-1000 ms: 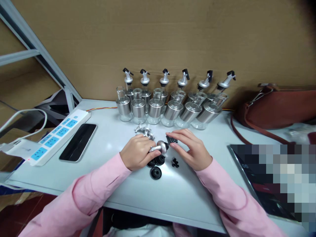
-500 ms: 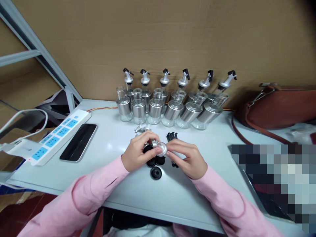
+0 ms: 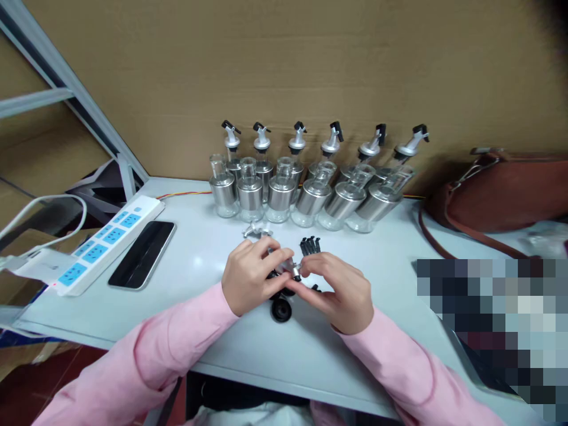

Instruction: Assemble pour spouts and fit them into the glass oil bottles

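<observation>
Over the middle of the table, my left hand (image 3: 249, 277) is closed around a silver bottle pourer spout (image 3: 294, 270), with part of it hidden behind the fingers. My right hand (image 3: 346, 293) pinches the spout's narrow end, where a small dark tip shows. Below the hands lies a black ring-shaped stopper (image 3: 281, 310), and further black parts behind it are mostly covered. Black levers (image 3: 309, 244) lie in a row just beyond my right fingers. Loose silver spout pieces (image 3: 256, 232) are on the table beyond my left hand.
Along the cardboard wall stand glass bottles with steel sleeves (image 3: 281, 192); the back row carries pourers (image 3: 297, 142). To the left are a phone (image 3: 142, 254) and a power strip (image 3: 106, 242). A brown bag (image 3: 510, 192) sits at the right, near a blurred-out patch.
The silver spout has turned in my hands: its round base faced me before, and now its narrow end shows. My right fingers have shifted onto that end.
</observation>
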The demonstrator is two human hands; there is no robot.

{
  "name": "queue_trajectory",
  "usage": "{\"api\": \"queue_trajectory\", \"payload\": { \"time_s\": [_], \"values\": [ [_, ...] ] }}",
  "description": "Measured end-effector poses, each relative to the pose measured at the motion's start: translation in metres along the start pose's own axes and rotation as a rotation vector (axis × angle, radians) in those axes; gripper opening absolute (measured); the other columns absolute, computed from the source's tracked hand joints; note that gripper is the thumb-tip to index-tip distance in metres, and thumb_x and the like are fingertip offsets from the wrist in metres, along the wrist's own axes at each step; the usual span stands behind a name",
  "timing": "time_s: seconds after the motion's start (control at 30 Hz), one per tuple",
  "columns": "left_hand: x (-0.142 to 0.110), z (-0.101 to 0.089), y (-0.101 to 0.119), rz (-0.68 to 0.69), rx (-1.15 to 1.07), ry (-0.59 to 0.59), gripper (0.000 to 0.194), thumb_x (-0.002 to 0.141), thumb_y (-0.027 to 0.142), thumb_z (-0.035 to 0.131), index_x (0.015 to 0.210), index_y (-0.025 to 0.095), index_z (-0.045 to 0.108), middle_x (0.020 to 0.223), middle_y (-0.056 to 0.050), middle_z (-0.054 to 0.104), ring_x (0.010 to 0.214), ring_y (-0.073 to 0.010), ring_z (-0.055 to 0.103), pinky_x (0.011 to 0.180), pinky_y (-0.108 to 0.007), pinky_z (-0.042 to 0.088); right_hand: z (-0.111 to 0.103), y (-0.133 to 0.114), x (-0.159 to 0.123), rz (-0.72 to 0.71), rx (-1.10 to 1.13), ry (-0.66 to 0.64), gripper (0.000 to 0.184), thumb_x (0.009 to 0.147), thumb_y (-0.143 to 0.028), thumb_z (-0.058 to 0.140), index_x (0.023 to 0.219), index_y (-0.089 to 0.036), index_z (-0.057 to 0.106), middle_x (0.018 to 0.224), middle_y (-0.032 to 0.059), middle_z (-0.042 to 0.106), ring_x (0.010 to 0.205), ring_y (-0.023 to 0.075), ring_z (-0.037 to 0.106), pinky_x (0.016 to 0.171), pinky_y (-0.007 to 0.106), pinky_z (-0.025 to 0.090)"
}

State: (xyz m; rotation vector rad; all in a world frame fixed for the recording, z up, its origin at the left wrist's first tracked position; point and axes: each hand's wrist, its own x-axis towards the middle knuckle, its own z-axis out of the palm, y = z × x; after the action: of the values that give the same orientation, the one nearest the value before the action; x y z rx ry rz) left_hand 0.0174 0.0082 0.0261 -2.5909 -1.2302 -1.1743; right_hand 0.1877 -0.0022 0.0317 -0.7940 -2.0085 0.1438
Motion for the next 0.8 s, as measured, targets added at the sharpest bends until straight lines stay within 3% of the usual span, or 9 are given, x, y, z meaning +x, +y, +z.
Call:
{"api": "queue_trajectory", "payload": {
  "time_s": [0.13, 0.33, 0.47, 0.63, 0.8],
  "values": [
    [0.000, 0.001, -0.003, 0.030, -0.010, 0.030, 0.029, 0.083, 0.042, 0.053, 0.093, 0.017, 0.060, 0.079, -0.004, 0.058, 0.067, -0.0140, 0.056, 0.061, -0.026, 0.044, 0.000, 0.002, -0.001, 0.028, 0.024, 0.047, 0.014, 0.077, -0.010, 0.061, 0.086, -0.018, 0.057, 0.069, 0.0024, 0.066, 0.061, 0.0121, 0.061, 0.056, 0.023, 0.049],
    [0.001, 0.000, -0.006, 0.110, -0.107, 0.004, 0.032, 0.081, 0.038, 0.058, 0.102, 0.016, 0.055, 0.098, -0.009, 0.060, 0.078, -0.0155, 0.060, 0.066, -0.027, 0.047, -0.008, 0.010, -0.003, 0.190, 0.198, 0.081, 0.017, 0.078, -0.008, 0.060, 0.090, -0.021, 0.061, 0.082, 0.0033, 0.070, 0.077, 0.0150, 0.065, 0.068, 0.026, 0.053],
    [0.001, 0.000, -0.005, 0.154, -0.195, 0.018, 0.031, 0.079, 0.034, 0.062, 0.101, 0.015, 0.052, 0.093, -0.006, 0.067, 0.086, -0.0168, 0.063, 0.067, -0.027, 0.044, -0.009, 0.011, -0.002, 0.241, 0.199, 0.043, 0.014, 0.080, -0.012, 0.058, 0.090, -0.021, 0.062, 0.079, 0.0026, 0.069, 0.072, 0.0140, 0.064, 0.065, 0.025, 0.052],
    [-0.001, 0.000, -0.007, 0.157, -0.243, -0.003, 0.031, 0.077, 0.036, 0.063, 0.097, 0.015, 0.053, 0.089, -0.006, 0.068, 0.083, -0.0168, 0.065, 0.065, -0.027, 0.044, -0.011, 0.016, 0.001, 0.194, 0.151, -0.074, 0.006, 0.085, -0.019, 0.051, 0.085, -0.018, 0.058, 0.077, 0.0050, 0.064, 0.071, 0.0137, 0.060, 0.065, 0.025, 0.048],
    [0.001, -0.001, -0.007, 0.221, -0.183, 0.004, 0.026, 0.079, 0.034, 0.061, 0.095, 0.016, 0.052, 0.088, -0.005, 0.068, 0.079, -0.0149, 0.064, 0.062, -0.026, 0.041, -0.015, 0.015, 0.002, 0.285, 0.276, -0.252, 0.028, 0.091, -0.030, 0.037, 0.070, -0.018, 0.051, 0.065, 0.0018, 0.052, 0.061, 0.0119, 0.049, 0.058, 0.025, 0.040]
  ]
}}
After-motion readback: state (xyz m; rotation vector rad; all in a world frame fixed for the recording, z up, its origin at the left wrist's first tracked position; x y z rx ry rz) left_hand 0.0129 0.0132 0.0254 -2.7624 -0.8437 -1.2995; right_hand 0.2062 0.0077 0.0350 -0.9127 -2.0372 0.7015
